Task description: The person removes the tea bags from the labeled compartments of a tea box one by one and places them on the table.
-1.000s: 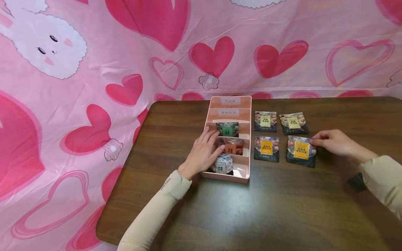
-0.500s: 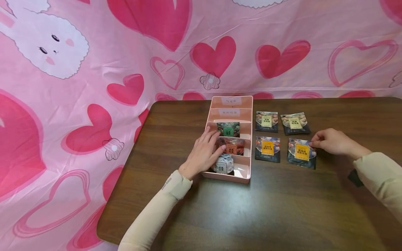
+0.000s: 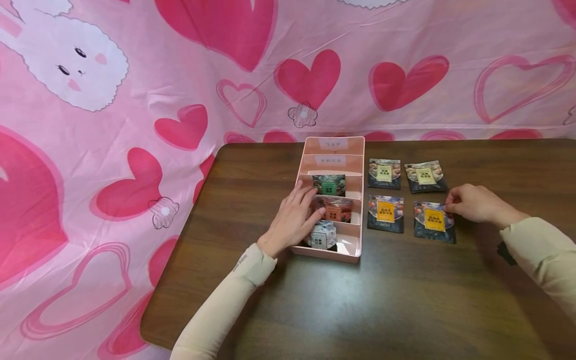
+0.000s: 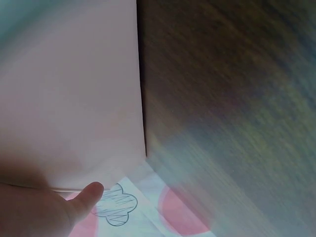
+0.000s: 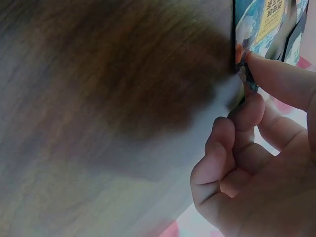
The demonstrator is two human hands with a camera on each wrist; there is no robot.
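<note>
In the head view, my right hand (image 3: 470,202) pinches the right edge of a tea sachet (image 3: 434,222) with an orange label. In the right wrist view, the thumb lies over the corner of that sachet (image 5: 269,24), a fingertip beneath it. My left hand (image 3: 292,212) rests on the left side of a pink divided box (image 3: 326,254), fingers loosely spread, thumb over the inside. Sachets stand in its three nearer compartments: green-labelled (image 3: 329,186), red-brown (image 3: 334,209) and white (image 3: 324,235), partly behind the thumb side. Two farther compartments show paper labels (image 3: 330,160).
Left of the pinched sachet lies another orange-labelled sachet (image 3: 385,214). Behind them are two sachets with pale green labels, one left (image 3: 384,173) and one right (image 3: 425,176). A dark object (image 3: 506,253) shows beside the right sleeve. Patterned pink cloth (image 3: 405,30) hangs behind the wooden table (image 3: 315,310).
The pinched sachet has shifted slightly toward the near side and lies flatter, my right hand staying on its edge. My left hand keeps its place on the box.
</note>
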